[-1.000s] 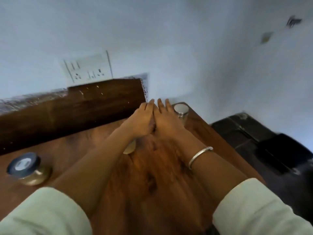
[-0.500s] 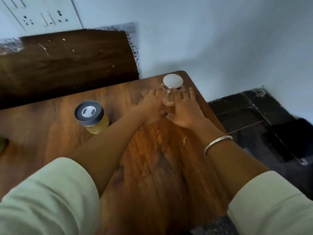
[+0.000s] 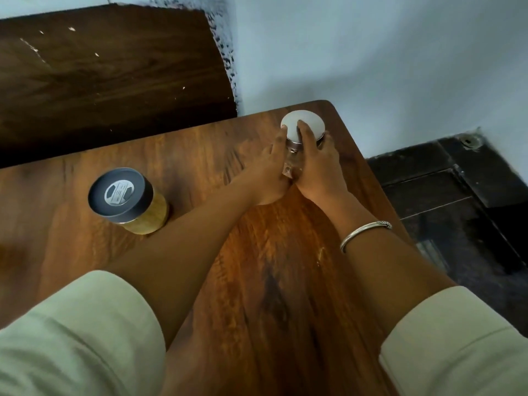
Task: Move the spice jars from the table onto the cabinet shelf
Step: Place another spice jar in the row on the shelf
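Both hands have closed in since half a sec ago: fingers that lay flat on the table (image 3: 285, 252) now wrap the white-lidded jar (image 3: 314, 121). Its lid & right side sit under the curled right hand (image 3: 317, 167); the left hand (image 3: 268, 172) cups the left side, fingertip at the lid rim. Jar stands btwn them, near the table's far right corner. Clear glass, round matte lid, metal collar. The dark-lidded jar (image 3: 128, 198), w/ yellowish contents, stands well apart to the left on glossy wood grain.

No legible text; silver lid label (image 3: 119, 192) too blurry.
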A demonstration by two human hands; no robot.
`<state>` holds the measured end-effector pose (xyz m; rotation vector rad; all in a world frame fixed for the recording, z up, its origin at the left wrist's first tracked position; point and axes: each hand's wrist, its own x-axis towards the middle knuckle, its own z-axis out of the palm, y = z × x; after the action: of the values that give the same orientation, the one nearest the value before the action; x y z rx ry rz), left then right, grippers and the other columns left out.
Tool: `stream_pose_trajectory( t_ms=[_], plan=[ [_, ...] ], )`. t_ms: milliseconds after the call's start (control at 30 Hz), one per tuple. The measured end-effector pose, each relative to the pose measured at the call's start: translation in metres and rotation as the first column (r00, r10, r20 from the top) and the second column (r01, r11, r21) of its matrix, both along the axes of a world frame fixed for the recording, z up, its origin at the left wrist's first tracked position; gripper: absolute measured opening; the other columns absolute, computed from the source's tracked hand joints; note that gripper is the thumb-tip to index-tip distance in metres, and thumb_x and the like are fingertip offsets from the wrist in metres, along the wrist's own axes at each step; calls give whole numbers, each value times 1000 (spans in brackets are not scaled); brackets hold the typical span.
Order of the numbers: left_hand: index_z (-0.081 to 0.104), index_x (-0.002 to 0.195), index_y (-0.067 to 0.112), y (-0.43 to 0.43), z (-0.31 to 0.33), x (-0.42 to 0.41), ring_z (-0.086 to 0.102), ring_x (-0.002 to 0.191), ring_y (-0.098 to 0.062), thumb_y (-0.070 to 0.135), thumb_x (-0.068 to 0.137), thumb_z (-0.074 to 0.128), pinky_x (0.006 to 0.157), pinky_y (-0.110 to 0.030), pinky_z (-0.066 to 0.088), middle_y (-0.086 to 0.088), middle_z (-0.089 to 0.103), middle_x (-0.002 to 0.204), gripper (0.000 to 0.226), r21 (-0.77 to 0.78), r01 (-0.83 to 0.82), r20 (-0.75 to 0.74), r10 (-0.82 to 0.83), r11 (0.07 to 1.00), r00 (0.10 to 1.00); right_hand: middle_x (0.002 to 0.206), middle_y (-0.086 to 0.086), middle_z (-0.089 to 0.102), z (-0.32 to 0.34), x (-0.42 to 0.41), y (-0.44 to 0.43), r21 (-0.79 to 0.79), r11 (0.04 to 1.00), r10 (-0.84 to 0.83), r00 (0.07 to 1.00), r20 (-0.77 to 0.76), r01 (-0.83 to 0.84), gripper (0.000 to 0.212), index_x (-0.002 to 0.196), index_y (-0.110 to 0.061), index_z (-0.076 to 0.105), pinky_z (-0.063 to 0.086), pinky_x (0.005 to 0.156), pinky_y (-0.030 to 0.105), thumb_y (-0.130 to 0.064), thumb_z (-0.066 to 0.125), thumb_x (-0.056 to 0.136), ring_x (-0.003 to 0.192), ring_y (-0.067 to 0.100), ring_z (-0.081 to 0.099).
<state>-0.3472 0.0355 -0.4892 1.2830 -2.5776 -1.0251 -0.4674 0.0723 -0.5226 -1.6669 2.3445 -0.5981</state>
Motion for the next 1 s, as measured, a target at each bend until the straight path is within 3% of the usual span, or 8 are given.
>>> stream_pose_trajectory(
  t_ms=[133, 267, 400, 500, 600, 700, 833, 1000],
  plan=[
    [-16, 148, 13, -1, -4, -2, 31, 139, -25, 13, 84, 65, 105, -25, 28, -11, 22, 155, 103, 48, 11, -58, -8, 999, 998, 142, 24, 28, 0, 1, -3, -60, 995, -83, 996, 40, 85, 77, 149, -24, 16, 48, 97, 41, -35, 62, 88, 122, 40, 46],
    [-20, 146, 14, 1, -5, 1, 48, 124, -24, 9, 82, 65, 91, -21, 36, -11, 32, 150, 107, 112, 20, -93, -10, 993, 996, 139, 21, 31, 4, 2, -7, -43, 976, -207, 967, 146, 215, 91, 147, -14, 15, 48, 97, 39, -41, 70, 80, 121, 38, 47],
    [21, 145, -1, 9, -10, 14, 55, 112, -14, 11, 82, 65, 68, 3, 39, 1, 52, 122, 77, 79, 19, -133, -9, 997, 991, 140, 17, 32, 4, 15, 3, -72, 956, -261, 936, 237, 284, 88, 141, -12, 26, 49, 95, 33, -41, 75, 74, 123, 31, 47],
    [1, 149, 5, 23, -4, 29, 49, 114, -8, 6, 80, 69, 70, 12, 30, 4, 47, 124, 96, 68, 1, -209, 14, 998, 978, 142, 14, 33, 2, 32, 14, -108, 951, -251, 927, 280, 290, 90, 142, -13, 23, 48, 93, 27, -36, 77, 74, 124, 27, 48],
    [-13, 148, 13, 31, 3, 48, 44, 128, -18, 7, 77, 73, 88, -3, 34, -6, 36, 146, 112, 38, -13, -268, 23, 999, 963, 141, 11, 39, 12, 55, 22, -178, 940, -213, 909, 359, 290, 90, 141, -13, 24, 52, 93, 27, -34, 79, 72, 123, 25, 50],
    [-6, 149, 15, 35, 16, 71, 37, 134, -15, 6, 73, 76, 100, -7, 33, -4, 31, 149, 112, -16, -77, -390, 64, 997, 919, 137, 10, 44, 38, 81, 28, -281, 915, -163, 902, 400, 290, 89, 137, -11, 28, 53, 91, 24, -41, 79, 70, 121, 21, 51],
    [6, 148, 22, 43, 51, 108, 36, 135, -18, 12, 72, 75, 110, -37, 37, -2, 31, 149, 103, -48, -153, -508, 107, 987, 855, 135, 6, 47, 81, 120, 38, -371, 877, -140, 900, 413, 307, 92, 136, -13, 32, 53, 91, 27, -56, 75, 67, 121, 19, 51],
    [12, 149, 17, 55, 90, 160, 33, 137, -18, 21, 70, 75, 110, -39, 35, -4, 28, 151, 102, -148, -197, -537, 88, 969, 839, 135, 3, 48, 134, 171, 53, -368, 884, -129, 907, 400, 288, 91, 138, -16, 35, 38, 87, 16, -57, 74, 67, 123, 17, 48]
  ],
)
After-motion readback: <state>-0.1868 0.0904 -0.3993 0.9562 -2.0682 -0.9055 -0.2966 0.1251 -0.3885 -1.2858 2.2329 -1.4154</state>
